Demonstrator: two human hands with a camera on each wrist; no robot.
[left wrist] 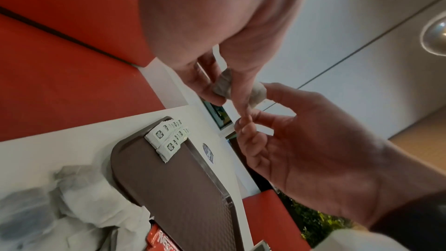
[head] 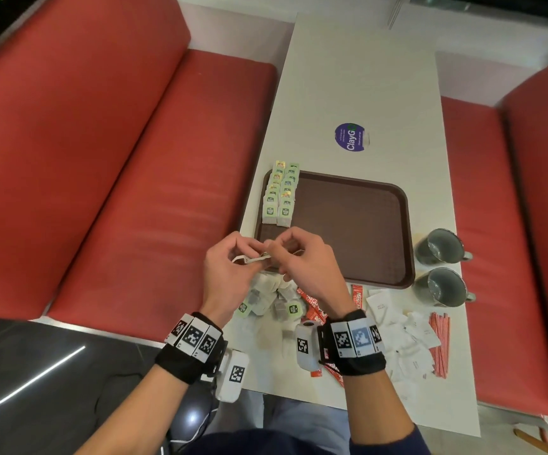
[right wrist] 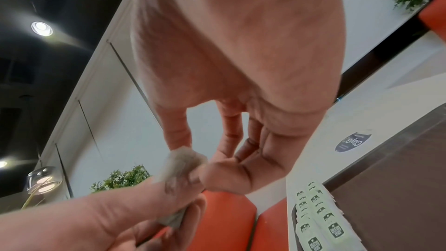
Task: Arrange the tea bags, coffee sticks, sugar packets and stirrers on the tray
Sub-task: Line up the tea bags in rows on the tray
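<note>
Both hands hold one greyish tea bag [head: 249, 258] in the air over the near left corner of the brown tray [head: 348, 231]. My left hand [head: 244, 249] pinches one end of the tea bag [left wrist: 223, 85]. My right hand [head: 279, 249] pinches the other end of the tea bag [right wrist: 181, 165] between thumb and fingers. Two neat rows of green-tagged tea bags [head: 280, 195] lie along the tray's far left side. Loose tea bags [head: 272, 300], red coffee sticks [head: 313, 307], white sugar packets [head: 400, 333] and red stirrers [head: 440, 343] lie on the white table near me.
Two grey mugs [head: 438, 246] stand right of the tray. A round blue sticker [head: 349, 136] marks the table beyond it. Red bench seats [head: 118, 159] flank the narrow table on both sides. Most of the tray's surface is bare.
</note>
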